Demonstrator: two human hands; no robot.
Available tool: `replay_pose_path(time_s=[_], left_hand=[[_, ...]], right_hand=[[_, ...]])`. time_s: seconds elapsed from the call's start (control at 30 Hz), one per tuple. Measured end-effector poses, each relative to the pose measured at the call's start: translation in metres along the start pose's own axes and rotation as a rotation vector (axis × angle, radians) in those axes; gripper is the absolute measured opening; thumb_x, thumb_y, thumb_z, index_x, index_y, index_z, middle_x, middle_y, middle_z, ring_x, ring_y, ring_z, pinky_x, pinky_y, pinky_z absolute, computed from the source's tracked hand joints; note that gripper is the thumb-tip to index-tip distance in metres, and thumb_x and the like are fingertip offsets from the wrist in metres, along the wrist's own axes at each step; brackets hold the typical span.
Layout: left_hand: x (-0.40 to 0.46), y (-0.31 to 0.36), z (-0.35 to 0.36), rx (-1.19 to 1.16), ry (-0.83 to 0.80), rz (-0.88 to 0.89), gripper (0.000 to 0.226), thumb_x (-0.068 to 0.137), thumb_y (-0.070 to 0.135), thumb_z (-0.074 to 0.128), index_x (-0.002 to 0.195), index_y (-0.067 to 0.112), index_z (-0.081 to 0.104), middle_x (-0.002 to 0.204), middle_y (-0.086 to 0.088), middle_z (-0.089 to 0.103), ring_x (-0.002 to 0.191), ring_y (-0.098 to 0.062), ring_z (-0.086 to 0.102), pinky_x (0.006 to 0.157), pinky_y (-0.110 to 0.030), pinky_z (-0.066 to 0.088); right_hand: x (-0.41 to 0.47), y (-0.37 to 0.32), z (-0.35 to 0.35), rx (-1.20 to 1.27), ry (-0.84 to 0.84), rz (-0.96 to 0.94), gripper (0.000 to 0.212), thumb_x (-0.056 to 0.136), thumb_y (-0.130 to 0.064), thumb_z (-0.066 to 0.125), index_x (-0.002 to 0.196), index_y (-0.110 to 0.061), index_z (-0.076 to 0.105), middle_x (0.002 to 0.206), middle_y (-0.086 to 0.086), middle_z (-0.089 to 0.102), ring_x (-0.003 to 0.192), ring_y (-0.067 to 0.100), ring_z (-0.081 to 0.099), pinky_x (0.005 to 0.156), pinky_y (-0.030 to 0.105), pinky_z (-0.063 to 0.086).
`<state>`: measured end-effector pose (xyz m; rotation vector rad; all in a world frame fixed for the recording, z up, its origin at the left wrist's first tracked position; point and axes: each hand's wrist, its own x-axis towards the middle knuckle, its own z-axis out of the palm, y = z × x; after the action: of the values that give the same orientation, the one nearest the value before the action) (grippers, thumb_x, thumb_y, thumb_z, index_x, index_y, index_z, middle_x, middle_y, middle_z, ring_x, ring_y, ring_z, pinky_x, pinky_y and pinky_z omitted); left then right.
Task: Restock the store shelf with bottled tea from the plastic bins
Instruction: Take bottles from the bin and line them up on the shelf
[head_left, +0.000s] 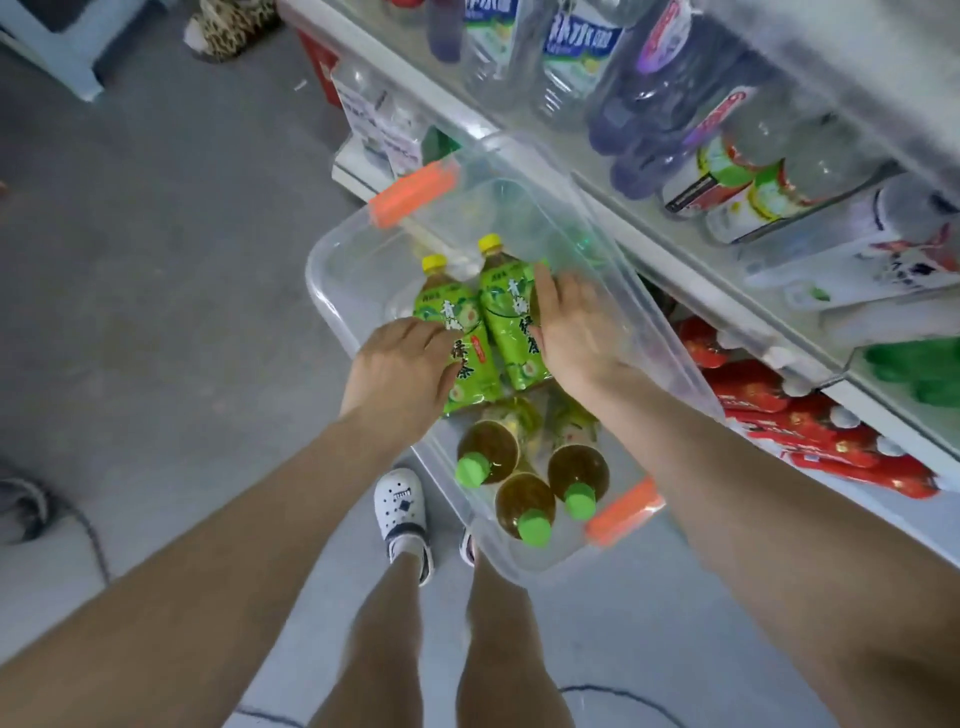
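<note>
A clear plastic bin (332, 291) with orange handles stands on the floor beside the store shelf (670, 260). Two green-labelled tea bottles with yellow caps lie side by side in it. My left hand (400, 369) grips the left bottle (457, 322) from its left side. My right hand (576, 327) grips the right bottle (506, 312) from its right side. Below them in the bin lie three amber tea bottles with green caps (524, 501), caps toward me.
The shelf on the right carries water bottles (576, 57), purple bottles (670, 98) and red packs (810, 431) lower down. My feet in white clogs (402, 512) stand just left of the bin. A dark cable (88, 525) runs over the grey floor at the left.
</note>
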<state>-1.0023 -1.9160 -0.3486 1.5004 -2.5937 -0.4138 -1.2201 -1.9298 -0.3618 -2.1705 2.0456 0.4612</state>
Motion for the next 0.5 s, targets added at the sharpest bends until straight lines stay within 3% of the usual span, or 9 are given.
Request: replay_pose_path(time_s=[0.1,0.17,0.3,0.4,0.5], left_hand=[[0.001,0.000,0.006,0.046,-0.012,-0.013,0.026,0.088,0.028,0.062,0.109,0.017,0.072,0.102,-0.004,0.072,0.094,-0.030,0.066,0.085,-0.040,0.049],[0.003,0.001,0.006,0.053,-0.038,-0.039,0.026,0.087,0.028,0.065,0.110,0.018,0.071,0.104,-0.003,0.072,0.096,-0.030,0.065,0.085,-0.040,0.048],[0.003,0.002,0.003,0.113,-0.125,-0.047,0.029,0.089,0.033,0.062,0.113,0.019,0.070,0.104,-0.003,0.072,0.097,-0.029,0.065,0.084,-0.040,0.048],[0.006,0.008,-0.007,0.168,-0.262,-0.060,0.042,0.093,0.047,0.043,0.115,0.021,0.067,0.104,-0.001,0.072,0.098,-0.028,0.065,0.086,-0.039,0.045],[0.010,0.025,-0.021,0.162,-0.453,-0.051,0.070,0.088,0.070,0.014,0.116,0.027,0.063,0.098,0.001,0.071,0.098,-0.025,0.064,0.085,-0.036,0.042]], right_hand=[[0.009,0.000,0.008,0.079,0.104,-0.020,0.082,0.066,-0.018,0.085,0.137,0.000,0.050,0.111,0.016,0.064,0.100,0.032,0.059,0.089,0.037,0.043],[0.007,-0.003,0.008,0.260,0.140,-0.037,0.086,0.070,-0.019,0.084,0.143,-0.001,0.043,0.119,0.018,0.059,0.106,0.035,0.056,0.092,0.042,0.044],[-0.007,-0.015,0.007,0.379,-0.063,-0.052,0.096,0.082,-0.025,0.078,0.155,-0.010,0.018,0.140,0.018,0.040,0.115,0.035,0.056,0.094,0.044,0.048],[-0.017,-0.010,0.016,0.381,-0.209,0.018,0.101,0.085,-0.031,0.075,0.157,-0.016,0.006,0.140,0.021,0.039,0.119,0.037,0.055,0.098,0.047,0.046],[-0.023,0.004,0.019,0.452,-0.279,0.064,0.092,0.086,-0.029,0.074,0.154,-0.019,0.012,0.135,0.018,0.047,0.116,0.038,0.057,0.094,0.048,0.048]])
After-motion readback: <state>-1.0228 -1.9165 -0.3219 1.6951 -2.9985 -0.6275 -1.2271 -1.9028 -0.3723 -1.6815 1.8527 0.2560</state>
